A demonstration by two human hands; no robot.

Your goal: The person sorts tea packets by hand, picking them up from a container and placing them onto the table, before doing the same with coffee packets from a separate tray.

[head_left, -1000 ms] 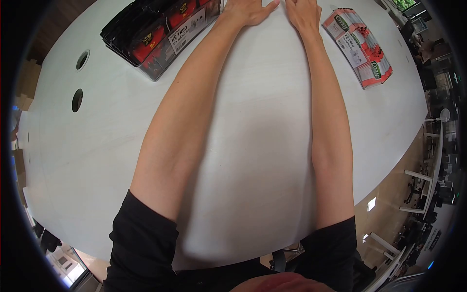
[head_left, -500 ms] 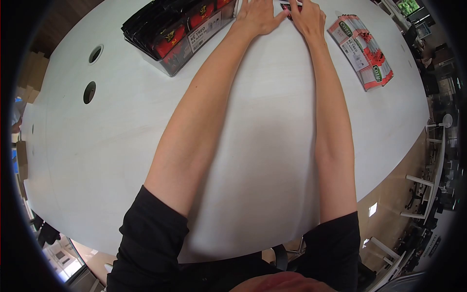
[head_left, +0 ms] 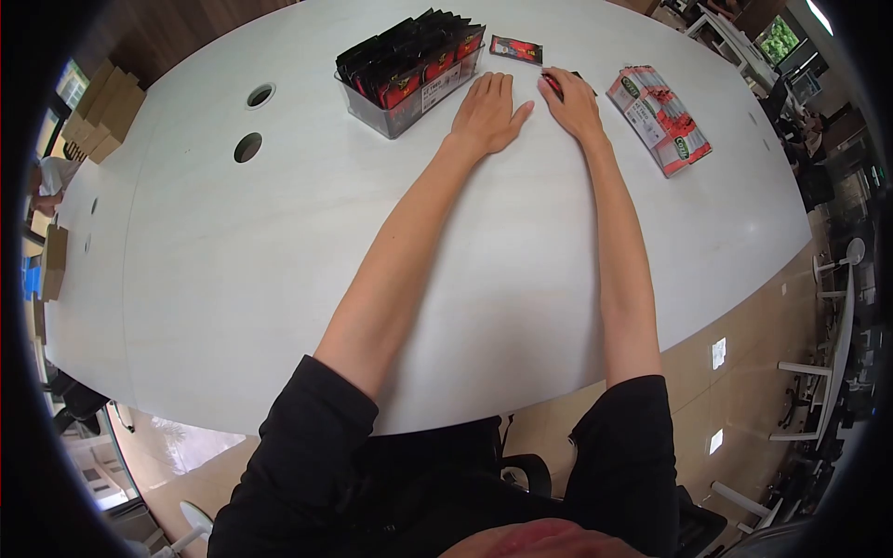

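Note:
My left hand (head_left: pixel 486 115) lies flat on the white table, palm down, fingers stretched forward and thumb out to the side. It is beside a clear plastic bin (head_left: pixel 391 122) packed with black-and-red sachets (head_left: pixel 409 70), and it holds nothing. Opposite it, my right hand (head_left: pixel 577 110) curls over a small black-and-red sachet (head_left: pixel 553 86), which is mostly hidden under the fingers. Another sachet (head_left: pixel 516 50) rests flat on the table just beyond both hands. Right of my right hand is a clear container (head_left: pixel 642 126) with red-and-white "Cozy" packets (head_left: pixel 686 147).
Two round cable holes (head_left: pixel 247 147) are cut in the table (head_left: pixel 233 279) at the left. Cardboard boxes (head_left: pixel 107 112) are stacked past its far-left edge. A chair (head_left: pixel 528 474) is below the near edge, and other desks (head_left: pixel 837 353) stand at the right.
The camera view has tilted up, so the bin, packets and hands appear lower and in full. The lone sachet at the back now shows completely. My left hand sits apart from the right hand.

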